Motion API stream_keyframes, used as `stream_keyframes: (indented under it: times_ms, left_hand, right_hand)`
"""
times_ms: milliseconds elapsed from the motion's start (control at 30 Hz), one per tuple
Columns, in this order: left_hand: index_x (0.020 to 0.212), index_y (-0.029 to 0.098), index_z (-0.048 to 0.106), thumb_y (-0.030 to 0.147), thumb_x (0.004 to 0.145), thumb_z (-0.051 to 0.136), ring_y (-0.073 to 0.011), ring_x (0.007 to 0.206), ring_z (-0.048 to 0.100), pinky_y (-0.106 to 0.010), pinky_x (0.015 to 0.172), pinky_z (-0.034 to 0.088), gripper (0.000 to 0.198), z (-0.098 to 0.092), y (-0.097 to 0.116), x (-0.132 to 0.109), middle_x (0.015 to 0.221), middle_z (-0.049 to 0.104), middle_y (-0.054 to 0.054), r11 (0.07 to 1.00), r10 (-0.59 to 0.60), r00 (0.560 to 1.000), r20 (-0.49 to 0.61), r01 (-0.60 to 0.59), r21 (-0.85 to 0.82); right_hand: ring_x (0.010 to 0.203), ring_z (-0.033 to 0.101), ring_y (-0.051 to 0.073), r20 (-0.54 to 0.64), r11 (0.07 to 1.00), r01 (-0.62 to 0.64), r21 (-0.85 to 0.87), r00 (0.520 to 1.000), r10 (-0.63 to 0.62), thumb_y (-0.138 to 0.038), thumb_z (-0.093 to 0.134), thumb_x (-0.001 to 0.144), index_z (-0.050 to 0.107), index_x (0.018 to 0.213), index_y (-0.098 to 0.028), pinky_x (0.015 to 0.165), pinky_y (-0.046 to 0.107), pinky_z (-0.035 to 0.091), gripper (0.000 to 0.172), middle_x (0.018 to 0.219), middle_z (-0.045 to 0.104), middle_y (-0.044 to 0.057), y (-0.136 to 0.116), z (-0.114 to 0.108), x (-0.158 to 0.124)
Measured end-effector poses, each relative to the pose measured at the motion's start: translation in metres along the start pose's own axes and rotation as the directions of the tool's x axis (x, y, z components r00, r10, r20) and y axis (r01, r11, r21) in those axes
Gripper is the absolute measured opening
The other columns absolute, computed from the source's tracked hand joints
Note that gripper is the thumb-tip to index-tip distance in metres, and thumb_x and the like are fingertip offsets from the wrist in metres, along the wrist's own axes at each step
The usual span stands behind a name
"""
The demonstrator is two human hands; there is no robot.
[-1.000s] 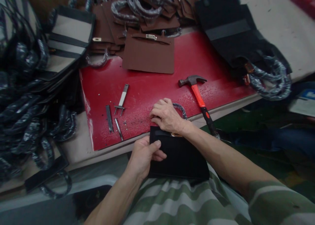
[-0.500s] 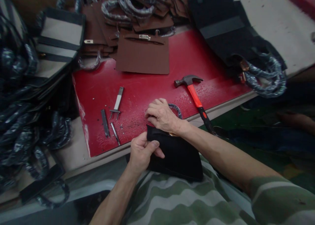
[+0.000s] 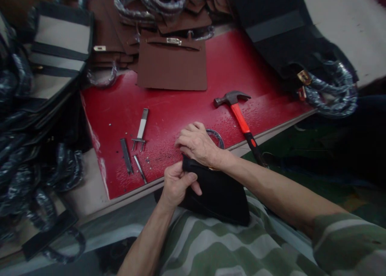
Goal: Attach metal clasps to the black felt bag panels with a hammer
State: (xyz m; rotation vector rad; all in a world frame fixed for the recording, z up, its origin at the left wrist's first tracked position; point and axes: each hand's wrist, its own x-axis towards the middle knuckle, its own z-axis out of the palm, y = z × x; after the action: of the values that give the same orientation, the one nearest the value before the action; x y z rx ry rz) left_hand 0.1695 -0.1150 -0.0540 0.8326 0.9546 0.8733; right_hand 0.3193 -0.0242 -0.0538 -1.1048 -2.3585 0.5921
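A black bag panel (image 3: 220, 191) lies across my lap, its top edge against the front of the red board (image 3: 181, 103). My left hand (image 3: 177, 183) pinches the panel's upper left corner, thumb on top. My right hand (image 3: 196, 144) rests with curled fingers on the panel's top edge, where a bit of gold hardware shows under my wrist. A wrapped handle loop (image 3: 215, 136) lies just behind that hand.
A hammer with an orange grip (image 3: 239, 119) lies right of my hands. A forked metal tool (image 3: 140, 130) and small metal strips (image 3: 126, 155) lie to the left. Brown panels (image 3: 173, 66), black bags (image 3: 280, 38) and wrapped handles (image 3: 331, 91) crowd the far and side edges.
The panel's left side has been drawn in and bunched under my left hand, so it looks narrower. Both hands keep their places at its top edge.
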Motion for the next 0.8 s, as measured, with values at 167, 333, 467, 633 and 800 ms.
stream_keyframes:
  times_ms: [167,333,467,633,800]
  left_hand:
    - [0.076,0.016,0.065,0.033,0.083,0.071,-0.0126,0.037,0.058,-0.021,0.045,0.041,0.020,-0.0011,-0.0035,0.0003,0.049,0.068,0.000,1.000,0.007,1.000,0.009,-0.007,-0.011]
    - [0.077,0.016,0.064,0.034,0.084,0.069,-0.0120,0.037,0.057,-0.021,0.045,0.040,0.020,0.0002,-0.0065,-0.0033,0.048,0.067,0.000,0.999,0.040,0.999,-0.021,-0.040,0.008]
    - [0.080,0.016,0.064,0.034,0.084,0.069,-0.0106,0.035,0.054,-0.020,0.045,0.039,0.019,0.0023,-0.0043,-0.0061,0.045,0.064,0.002,0.999,0.038,0.998,-0.054,-0.036,0.031]
    - [0.079,0.016,0.064,0.035,0.081,0.070,-0.0099,0.032,0.050,-0.020,0.042,0.035,0.020,0.0074,0.0021,-0.0019,0.042,0.061,0.003,0.996,0.084,0.996,-0.030,-0.083,0.045]
    - [0.079,0.016,0.063,0.033,0.083,0.069,-0.0108,0.035,0.053,-0.020,0.046,0.040,0.018,0.0053,-0.0015,-0.0038,0.044,0.063,0.002,0.990,0.102,0.992,-0.075,-0.094,0.109]
  right_hand:
    - [0.090,0.045,0.021,-0.022,1.000,0.004,-0.024,1.000,-0.004,-0.017,0.055,0.089,0.067,0.091,-0.020,0.090,0.039,0.024,0.012,0.089,0.063,0.004,0.0001,0.0016,0.0006]
    - [0.092,0.046,0.021,-0.045,0.999,-0.005,-0.045,0.999,0.003,-0.018,0.057,0.089,0.067,0.092,-0.019,0.091,0.038,0.024,0.011,0.089,0.064,0.003,-0.0023,0.0018,0.0000]
    - [0.091,0.046,0.021,-0.054,0.999,-0.012,-0.037,0.999,0.010,-0.018,0.059,0.088,0.067,0.091,-0.019,0.091,0.038,0.024,0.008,0.090,0.065,0.004,-0.0038,0.0011,0.0001]
    - [0.092,0.048,0.021,-0.090,0.999,-0.047,0.025,0.995,0.049,-0.019,0.057,0.090,0.067,0.090,-0.019,0.091,0.038,0.025,0.010,0.089,0.067,0.003,-0.0031,0.0017,0.0006]
    - [0.096,0.047,0.022,-0.067,0.998,-0.052,-0.036,0.997,0.049,-0.019,0.059,0.087,0.067,0.094,-0.018,0.091,0.039,0.025,0.011,0.094,0.067,0.005,-0.0045,-0.0014,-0.0009]
